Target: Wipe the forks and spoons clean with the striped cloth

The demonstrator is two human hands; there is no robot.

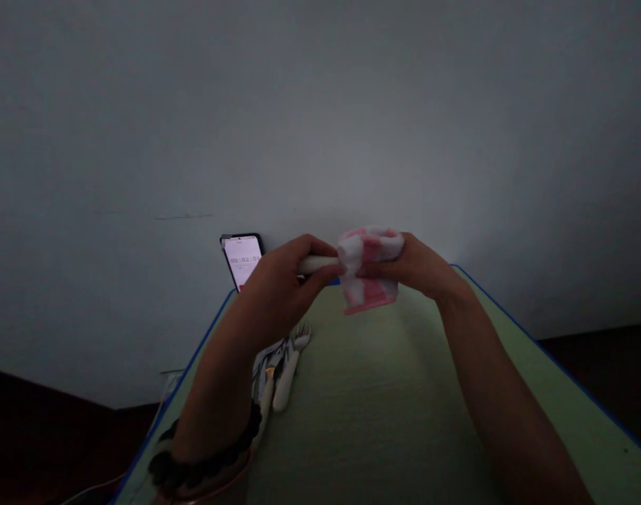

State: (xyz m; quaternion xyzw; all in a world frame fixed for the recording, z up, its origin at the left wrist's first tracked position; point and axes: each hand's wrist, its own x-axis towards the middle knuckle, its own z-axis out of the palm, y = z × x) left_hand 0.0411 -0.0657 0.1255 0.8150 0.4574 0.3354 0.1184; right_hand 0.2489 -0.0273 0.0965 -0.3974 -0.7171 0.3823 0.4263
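Behind the left hand (281, 284), a phone (240, 261) reads 00:02.

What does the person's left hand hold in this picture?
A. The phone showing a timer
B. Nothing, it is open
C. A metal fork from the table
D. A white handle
D. The left hand closes around a white handle, whose far end goes into a pink and white cloth gripped by the right hand.
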